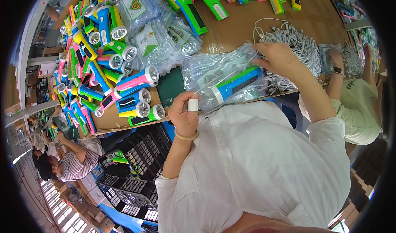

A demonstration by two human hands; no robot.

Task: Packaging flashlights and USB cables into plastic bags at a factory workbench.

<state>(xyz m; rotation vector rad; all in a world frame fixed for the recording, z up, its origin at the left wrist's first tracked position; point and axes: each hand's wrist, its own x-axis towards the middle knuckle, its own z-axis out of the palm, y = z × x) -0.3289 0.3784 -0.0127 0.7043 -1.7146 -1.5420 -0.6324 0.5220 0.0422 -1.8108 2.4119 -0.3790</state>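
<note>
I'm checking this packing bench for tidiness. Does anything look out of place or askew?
The loose torches lie heaped at all angles, and clear bags sprawl over them. A white cable strays from its bundle.

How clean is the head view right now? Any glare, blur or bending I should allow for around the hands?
Head view: daylight is bright and even, with glare on the clear plastic bag around the blue flashlight; the left hand and right hand are sharp; the table edge bows under fisheye distortion; black corners vignette the frame; the white shirt is nearly overexposed.
</note>
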